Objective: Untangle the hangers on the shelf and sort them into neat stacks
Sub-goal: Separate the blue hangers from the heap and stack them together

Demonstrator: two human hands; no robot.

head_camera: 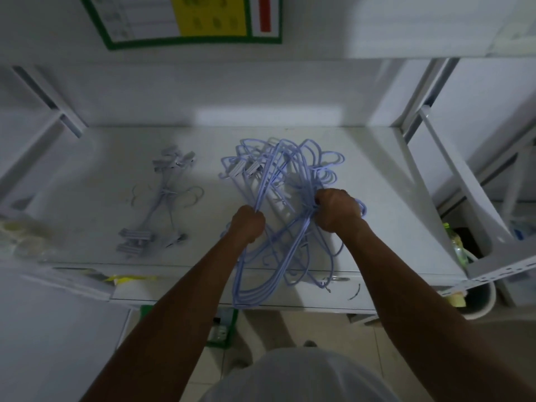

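Note:
A tangled heap of light blue wire hangers (278,175) lies on the white shelf (377,198), right of centre, and hangs over the front edge. My left hand (248,224) grips a bundle of several hanger wires near the middle of the heap. My right hand (338,210) grips a knot of hanger hooks at the heap's right side. A small stack of grey clip hangers (162,198) lies apart on the left of the shelf.
White shelf uprights (58,111) and braces (452,158) stand at both sides. A poster (185,21) hangs on the back wall. A plastic bag (20,236) lies at the left edge. A bin with bottles (461,250) stands at the right, below the shelf.

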